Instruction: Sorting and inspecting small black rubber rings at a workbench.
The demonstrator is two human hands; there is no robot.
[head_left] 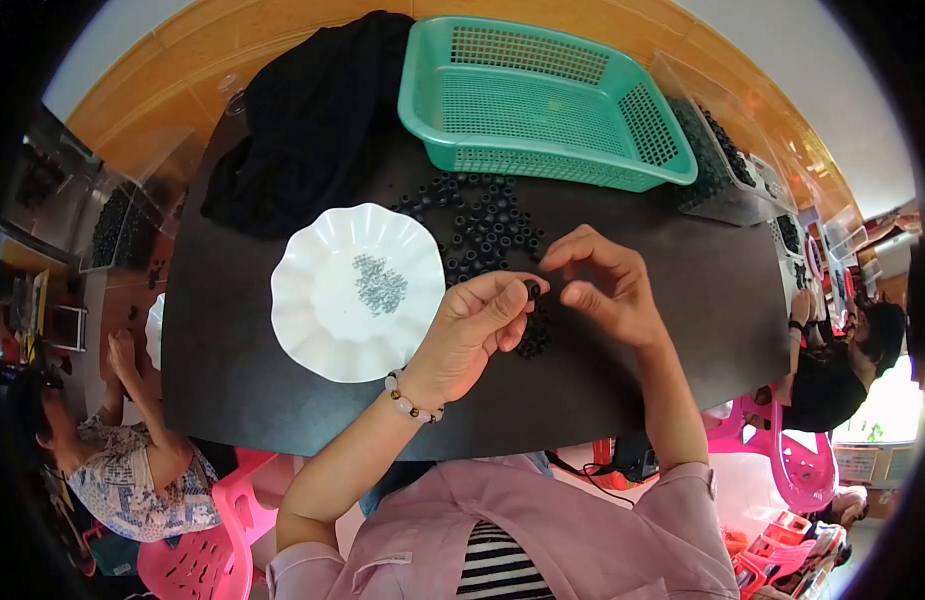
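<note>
My left hand (467, 325) pinches a small black ring-shaped piece (532, 289) between thumb and fingers, above the dark table. Just to its right, my right hand (612, 290) is raised with thumb and forefinger curved and apart; nothing shows between them. A white scalloped plate (307, 325) lies left of my left hand, and tiny clear or silvery bits (380, 287) are gathered in its middle. Beyond my hands spread many loose black ring-shaped pieces (494, 215). A smaller heap of black pieces (534, 340) sits below my hands, partly covered by my left one.
A green plastic basket (512, 100) stands at the far side, with black cloth (307, 130) to its left. A clear bin (727, 205) at the far right holds black pieces. Other people sit at left (147, 480) and right (832, 385), near pink chairs (197, 560).
</note>
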